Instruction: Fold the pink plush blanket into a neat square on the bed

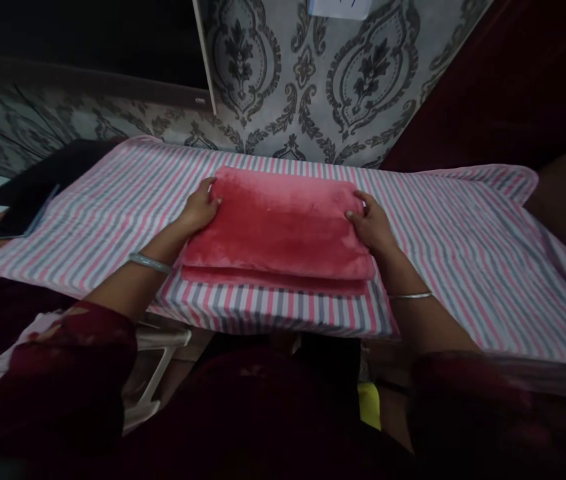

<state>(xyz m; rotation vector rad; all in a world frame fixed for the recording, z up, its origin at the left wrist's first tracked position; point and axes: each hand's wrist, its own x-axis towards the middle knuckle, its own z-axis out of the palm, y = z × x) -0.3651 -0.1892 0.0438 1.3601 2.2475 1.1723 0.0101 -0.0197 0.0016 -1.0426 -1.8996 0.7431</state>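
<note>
A red, plush folded cloth lies as a flat rectangular bundle, with layers showing along its near edge. My left hand is closed on the far left corner, thumb on top and fingers round the side. At the far right corner my right hand grips in the same way, its thumb over the upper face. The bundle rests on a striped sheet of pink, grey and white that covers the table.
Behind the table is a patterned wall, with a dark screen at the upper left. A dark flat device lies on the table's left end. Below the near edge stands a white plastic frame, and a yellow object shows.
</note>
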